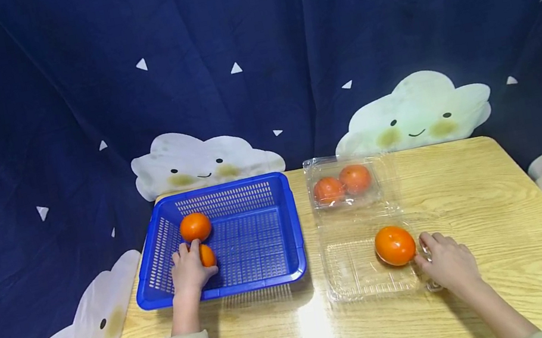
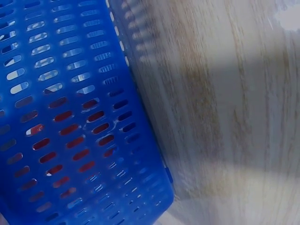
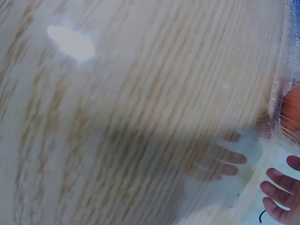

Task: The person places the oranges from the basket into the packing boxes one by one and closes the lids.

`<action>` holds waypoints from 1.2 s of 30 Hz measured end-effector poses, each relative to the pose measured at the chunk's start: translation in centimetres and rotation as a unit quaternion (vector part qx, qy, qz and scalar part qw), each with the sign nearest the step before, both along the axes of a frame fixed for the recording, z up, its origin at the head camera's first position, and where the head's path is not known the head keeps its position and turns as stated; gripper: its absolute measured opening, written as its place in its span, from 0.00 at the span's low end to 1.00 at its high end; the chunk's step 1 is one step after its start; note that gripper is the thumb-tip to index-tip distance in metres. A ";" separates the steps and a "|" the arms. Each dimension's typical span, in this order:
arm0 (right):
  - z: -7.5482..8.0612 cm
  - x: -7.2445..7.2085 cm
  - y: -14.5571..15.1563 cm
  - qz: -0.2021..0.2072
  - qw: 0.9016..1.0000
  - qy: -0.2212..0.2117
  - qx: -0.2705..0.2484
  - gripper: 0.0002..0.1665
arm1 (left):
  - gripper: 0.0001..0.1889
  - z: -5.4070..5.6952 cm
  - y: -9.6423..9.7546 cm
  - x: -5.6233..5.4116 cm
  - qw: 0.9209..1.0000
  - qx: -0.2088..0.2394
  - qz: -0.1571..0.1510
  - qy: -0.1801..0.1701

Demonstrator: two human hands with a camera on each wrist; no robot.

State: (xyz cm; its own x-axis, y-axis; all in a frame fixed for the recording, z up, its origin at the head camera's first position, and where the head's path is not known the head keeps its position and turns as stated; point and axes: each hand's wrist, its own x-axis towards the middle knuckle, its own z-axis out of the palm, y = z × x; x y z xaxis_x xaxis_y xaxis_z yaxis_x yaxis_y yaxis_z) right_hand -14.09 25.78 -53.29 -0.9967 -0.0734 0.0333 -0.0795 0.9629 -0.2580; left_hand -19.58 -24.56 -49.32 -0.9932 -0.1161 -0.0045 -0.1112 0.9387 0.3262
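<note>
Slotted plastic forms the blue basket (image 1: 259,284), a shallow rectangle with a smooth, rounded rim; the table (image 1: 468,176) under it is glossy, streaked wood grain. The clear tray (image 1: 355,278) is thin, ribbed plastic, squarish and full of glints. Every fruit is round and orange, those out from under plastic shiny-skinned.

In the basket's left part lie two, just beside each other: the far fruit (image 1: 196,227) alone, and the near fruit (image 1: 207,256) in the grip of the left hand (image 1: 189,271), its fingers curved over it. The tray fruit (image 1: 395,245) sits toward the tray's right side. Behind it, a left back fruit (image 1: 329,190) and a right back fruit (image 1: 356,178) show through clear plastic.

The right hand (image 1: 447,261) is beside the tray fruit, its grip loose and holding nothing; whether a fingertip touches the fruit or the rim is hard to make out.

The left wrist view alone gives the basket's outer wall close up, with red-orange behind the slots. The right wrist view adds spread fingers (image 3: 281,180) and their reflection in the tabletop.
</note>
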 end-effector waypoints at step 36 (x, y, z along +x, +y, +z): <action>-0.1 0.0 0.0 0.001 1.000 0.013 0.009 0.23 | 0.37 2.0 6.5 -0.8 0.989 0.027 -0.053 0.138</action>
State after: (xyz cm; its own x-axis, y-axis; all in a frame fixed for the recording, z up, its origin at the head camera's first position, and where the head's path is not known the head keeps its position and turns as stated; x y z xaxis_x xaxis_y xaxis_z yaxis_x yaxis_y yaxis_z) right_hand -14.05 25.82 -53.38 -0.9954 -0.0761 0.0578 -0.0878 0.9671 -0.2388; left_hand -20.37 -18.09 -47.29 -0.9643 -0.0181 0.2642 0.0869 0.9208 0.3802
